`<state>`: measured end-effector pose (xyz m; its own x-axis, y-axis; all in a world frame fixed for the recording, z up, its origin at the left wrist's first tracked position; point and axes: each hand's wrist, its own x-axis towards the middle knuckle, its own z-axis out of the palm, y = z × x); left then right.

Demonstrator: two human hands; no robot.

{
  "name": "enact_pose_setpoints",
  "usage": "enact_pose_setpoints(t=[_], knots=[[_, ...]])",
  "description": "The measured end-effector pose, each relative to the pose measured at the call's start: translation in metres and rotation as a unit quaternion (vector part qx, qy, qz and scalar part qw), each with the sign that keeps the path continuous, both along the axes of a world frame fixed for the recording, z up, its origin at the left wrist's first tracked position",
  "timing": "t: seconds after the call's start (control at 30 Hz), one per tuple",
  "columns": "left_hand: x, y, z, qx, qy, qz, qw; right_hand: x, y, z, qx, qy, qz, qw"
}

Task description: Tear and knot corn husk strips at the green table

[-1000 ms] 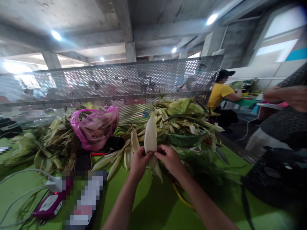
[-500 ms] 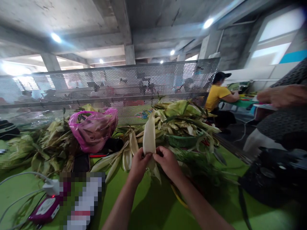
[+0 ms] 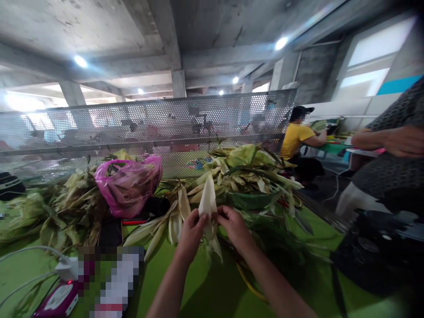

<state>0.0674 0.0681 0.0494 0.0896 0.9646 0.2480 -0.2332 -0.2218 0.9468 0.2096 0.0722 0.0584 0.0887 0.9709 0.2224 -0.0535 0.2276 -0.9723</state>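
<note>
A pale corn husk (image 3: 208,196) stands upright between my hands over the green table, its pointed tip up and a loose strip hanging below. My left hand (image 3: 192,226) pinches its lower left side between thumb and fingers. On the right edge, my right hand (image 3: 231,222) has its thumb and fingers closed at the husk. Just behind are more dry husks (image 3: 182,205) lying on the table. A green basket (image 3: 253,200) heaped with corn husks (image 3: 245,163) stands beyond my right hand.
A pink plastic bag (image 3: 129,187) of husks sits back left beside a husk pile (image 3: 73,203). A purple power strip (image 3: 59,298) lies front left. At right are a black bag (image 3: 377,247) and a standing person (image 3: 394,172). A perforated metal screen (image 3: 149,128) runs behind.
The husk's upper part has narrowed to a more pointed, folded shape between my fingers. My right hand has shifted slightly right, and the view has tilted up a little.
</note>
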Motion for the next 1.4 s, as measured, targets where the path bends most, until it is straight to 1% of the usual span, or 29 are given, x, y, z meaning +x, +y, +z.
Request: enact_pose_setpoints(t=[0.07,0.13,0.17,0.23,0.33,0.4,0.43,0.47,0.5,0.53,0.57,0.67,0.73,0.8,0.87,1.0,1.13,1.2,1.3,1.4], knots=[[-0.006,0.001,0.005,-0.012,-0.037,0.036,0.999,0.008,0.007,-0.006,-0.011,0.031,-0.040,0.999],[-0.020,0.006,0.009,-0.015,-0.106,0.089,0.990,0.021,0.014,-0.010,-0.025,0.074,-0.078,0.994],[-0.030,0.009,0.011,-0.024,-0.149,0.134,0.980,0.028,0.016,-0.010,-0.029,0.099,-0.093,0.990],[-0.053,0.016,0.013,-0.029,-0.217,0.248,0.944,0.045,0.019,-0.007,-0.029,0.152,-0.119,0.981],[-0.081,0.025,0.013,-0.017,-0.235,0.397,0.887,0.069,0.019,0.004,-0.004,0.226,-0.140,0.964],[-0.086,0.027,0.012,-0.008,-0.238,0.420,0.875,0.080,0.017,0.011,0.017,0.260,-0.137,0.956],[-0.083,0.027,0.011,-0.010,-0.226,0.417,0.880,0.082,0.015,0.014,0.025,0.269,-0.130,0.954],[-0.077,0.026,0.009,-0.017,-0.200,0.400,0.894,0.081,0.013,0.016,0.028,0.273,-0.119,0.954],[-0.069,0.024,0.008,-0.030,-0.158,0.365,0.917,0.077,0.011,0.017,0.026,0.271,-0.105,0.957],[-0.059,0.022,0.006,-0.038,-0.111,0.314,0.942,0.071,0.010,0.016,0.021,0.264,-0.089,0.960],[-0.048,0.019,0.004,-0.042,-0.065,0.247,0.966,0.063,0.008,0.015,0.012,0.251,-0.070,0.965],[-0.018,0.013,-0.003,-0.029,0.010,0.141,0.989,0.032,0.002,0.010,-0.019,0.191,-0.005,0.981],[-0.006,0.010,-0.006,-0.019,0.032,0.104,0.994,0.015,-0.002,0.007,-0.033,0.146,0.034,0.988],[0.000,0.008,-0.008,-0.004,0.029,0.085,0.996,0.004,-0.005,0.006,-0.037,0.113,0.059,0.991],[0.002,0.007,-0.009,0.006,0.016,0.073,0.997,-0.001,-0.007,0.004,-0.034,0.093,0.066,0.993],[0.004,0.007,-0.012,0.004,-0.008,0.052,0.999,-0.003,-0.005,0.000,-0.038,0.078,0.057,0.995],[0.004,0.007,-0.015,-0.017,-0.026,0.010,0.999,-0.002,-0.005,-0.004,-0.062,0.066,0.076,0.993],[0.004,0.007,-0.016,-0.013,-0.030,-0.003,0.999,-0.002,-0.005,-0.004,-0.065,0.058,0.078,0.993],[0.004,0.007,-0.015,-0.001,-0.022,0.016,1.000,-0.002,-0.004,-0.004,-0.053,0.044,0.059,0.996],[0.003,0.007,-0.014,0.005,0.021,0.055,0.998,-0.002,-0.003,-0.004,-0.032,0.026,0.045,0.998]])
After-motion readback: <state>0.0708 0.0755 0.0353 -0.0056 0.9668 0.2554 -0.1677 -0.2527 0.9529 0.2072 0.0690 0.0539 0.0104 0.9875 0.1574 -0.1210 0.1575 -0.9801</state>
